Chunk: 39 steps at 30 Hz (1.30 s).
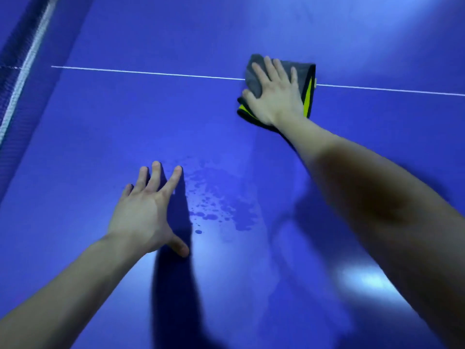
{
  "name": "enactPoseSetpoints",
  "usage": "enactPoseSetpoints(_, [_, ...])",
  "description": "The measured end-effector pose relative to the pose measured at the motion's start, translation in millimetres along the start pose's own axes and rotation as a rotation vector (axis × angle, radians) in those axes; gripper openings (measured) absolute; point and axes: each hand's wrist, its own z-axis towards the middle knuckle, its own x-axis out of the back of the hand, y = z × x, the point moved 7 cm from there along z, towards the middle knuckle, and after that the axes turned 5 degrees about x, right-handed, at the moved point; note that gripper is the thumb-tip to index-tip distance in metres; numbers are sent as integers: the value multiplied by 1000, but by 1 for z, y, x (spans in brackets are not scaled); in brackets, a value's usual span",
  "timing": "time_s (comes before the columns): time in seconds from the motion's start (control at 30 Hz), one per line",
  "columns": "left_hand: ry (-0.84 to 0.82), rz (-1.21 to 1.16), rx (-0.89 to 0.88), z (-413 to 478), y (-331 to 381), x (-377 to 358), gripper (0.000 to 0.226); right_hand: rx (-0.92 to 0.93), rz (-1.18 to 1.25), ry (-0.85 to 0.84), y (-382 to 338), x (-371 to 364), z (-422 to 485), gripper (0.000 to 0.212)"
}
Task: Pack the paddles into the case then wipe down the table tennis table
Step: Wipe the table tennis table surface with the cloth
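The blue table tennis table [125, 117] fills the view. My right hand [275, 96] presses flat on a folded grey cloth with yellow and black edges [308, 81], lying across the white centre line [151, 73]. My left hand [148, 210] rests with fingers spread on the table top, nearer to me, holding nothing. Wet droplets and a damp patch [214, 205] lie just right of the left hand. No paddles or case are in view.
The net [22, 71] with its white top band runs along the far left. A wet streak trails on the surface below the cloth toward me. Light glare shows at lower right.
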Motion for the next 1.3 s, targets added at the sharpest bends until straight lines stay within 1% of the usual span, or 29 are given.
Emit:
enactPoseSetpoints(0.07, [9,-9,-6,1,0,0,184,-10,-9,-6,-2,2,18,84])
enactPoseSetpoints(0.17, [23,-33,-4,-1,1,2,182,38,-9,21,-12,7,-14,82])
enactPoseSetpoints(0.27, [7,-34,-3,-1,0,4,182,147,8,47,-44,7,-114,79])
enactPoseSetpoints(0.37, [4,-18,1,1,0,3,183,321,8,-35,-76,0,-234,77])
enactPoseSetpoints(0.43, [8,-14,0,1,0,1,183,392,17,-65,-74,-2,-259,75])
enactPoseSetpoints(0.47, [14,-14,0,1,-1,1,183,418,25,-56,-69,-1,-247,74])
enactPoseSetpoints(0.53, [27,-14,-10,2,-2,0,182,421,15,-21,-61,-2,-187,75])
enactPoseSetpoints(0.57, [27,-13,-16,2,-2,-1,182,391,10,-9,-56,-4,-147,76])
enactPoseSetpoints(0.63, [32,-15,-14,2,-2,-1,182,268,12,-10,-45,-4,-65,81])
enactPoseSetpoints(0.7, [27,-18,-8,1,-1,1,181,162,8,-37,-40,-4,-8,83])
enactPoseSetpoints(0.77, [23,-29,-8,-2,-1,2,180,130,-6,-43,-43,-4,10,81])
enactPoseSetpoints(0.8, [24,-33,-6,-3,-1,4,179,142,-11,-34,-46,-4,4,80])
enactPoseSetpoints(0.87, [21,-34,-3,-6,1,6,178,198,-1,-9,-48,-2,-38,79])
enactPoseSetpoints(0.97, [13,-26,13,-7,1,8,179,296,7,31,-50,4,-159,75])
enactPoseSetpoints(1.07, [14,-20,14,-4,0,6,182,331,-6,-44,-53,8,-308,76])
enactPoseSetpoints(1.13, [8,-15,18,-1,-3,3,183,323,-6,-74,-53,6,-369,76])
enactPoseSetpoints(1.2, [17,-8,16,0,-3,3,184,323,4,-64,-47,3,-367,76])
enactPoseSetpoints(1.27, [37,-4,13,0,-2,4,185,281,-11,-14,-40,1,-324,76])
enactPoseSetpoints(1.3, [38,-4,16,-1,-3,3,185,229,-16,20,-35,0,-295,75])
